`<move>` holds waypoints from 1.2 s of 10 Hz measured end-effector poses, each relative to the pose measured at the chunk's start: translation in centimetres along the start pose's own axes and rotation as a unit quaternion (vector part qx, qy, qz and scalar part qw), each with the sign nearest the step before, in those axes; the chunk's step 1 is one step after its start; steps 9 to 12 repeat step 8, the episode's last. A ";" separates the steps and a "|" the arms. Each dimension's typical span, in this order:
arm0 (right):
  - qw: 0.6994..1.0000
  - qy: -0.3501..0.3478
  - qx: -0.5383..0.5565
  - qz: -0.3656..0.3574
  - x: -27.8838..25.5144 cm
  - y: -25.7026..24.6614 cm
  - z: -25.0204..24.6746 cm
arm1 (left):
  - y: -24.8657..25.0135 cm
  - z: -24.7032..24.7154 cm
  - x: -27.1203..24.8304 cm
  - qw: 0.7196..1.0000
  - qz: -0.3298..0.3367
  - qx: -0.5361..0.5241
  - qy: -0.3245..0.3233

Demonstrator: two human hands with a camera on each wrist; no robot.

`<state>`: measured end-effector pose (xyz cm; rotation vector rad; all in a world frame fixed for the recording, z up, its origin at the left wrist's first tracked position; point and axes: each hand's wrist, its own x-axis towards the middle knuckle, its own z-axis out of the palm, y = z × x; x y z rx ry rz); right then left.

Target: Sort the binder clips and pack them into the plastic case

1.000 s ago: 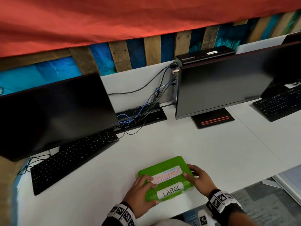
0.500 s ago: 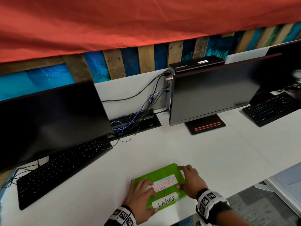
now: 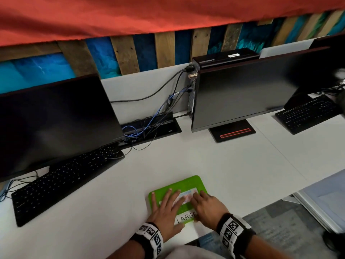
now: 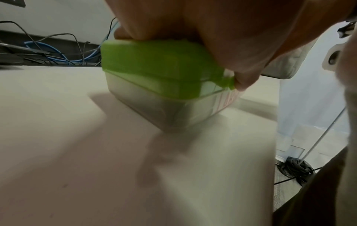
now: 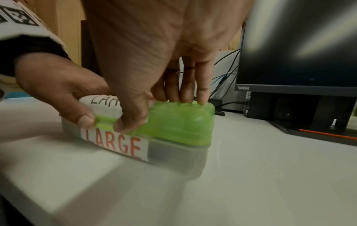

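Note:
The plastic case (image 3: pixel 186 182) has a green lid, a clear base and "LARGE" labels, and stands shut near the desk's front edge. My left hand (image 3: pixel 166 208) lies over the lid's left half with fingers spread. Its thumb hooks the green front tab (image 5: pixel 102 122). My right hand (image 3: pixel 207 204) covers the right half, fingertips (image 5: pixel 185 97) on the lid top and thumb on the same front tab. The left wrist view shows the case (image 4: pixel 154 68) under my left hand (image 4: pixel 212 30). No binder clips show; what is inside the base is blurred.
A dark monitor (image 3: pixel 52 124) and black keyboard (image 3: pixel 61 184) stand at the left. A second monitor (image 3: pixel 242 90) and keyboard (image 3: pixel 308 113) are at the right. A cable tray (image 3: pixel 149 126) with blue and black cables lies between them. White desk (image 3: pixel 214 161) stretches beyond the case.
Both hands have slid from the case's sides onto the lid, with the left fingers now spread flat over it. The head camera has shifted.

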<state>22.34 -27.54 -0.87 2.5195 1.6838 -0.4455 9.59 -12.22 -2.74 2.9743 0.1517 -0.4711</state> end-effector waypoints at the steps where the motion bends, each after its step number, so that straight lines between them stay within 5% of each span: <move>1: 1.000 -0.002 0.016 -0.005 0.4 -0.1 -0.3 | 0.1 0.2 0.0 1.000 -0.006 -0.001 -0.005; 12: 0.999 -0.017 -0.026 -0.032 2.8 2.8 -2.1 | -2.8 0.7 2.8 0.996 -0.006 0.070 0.050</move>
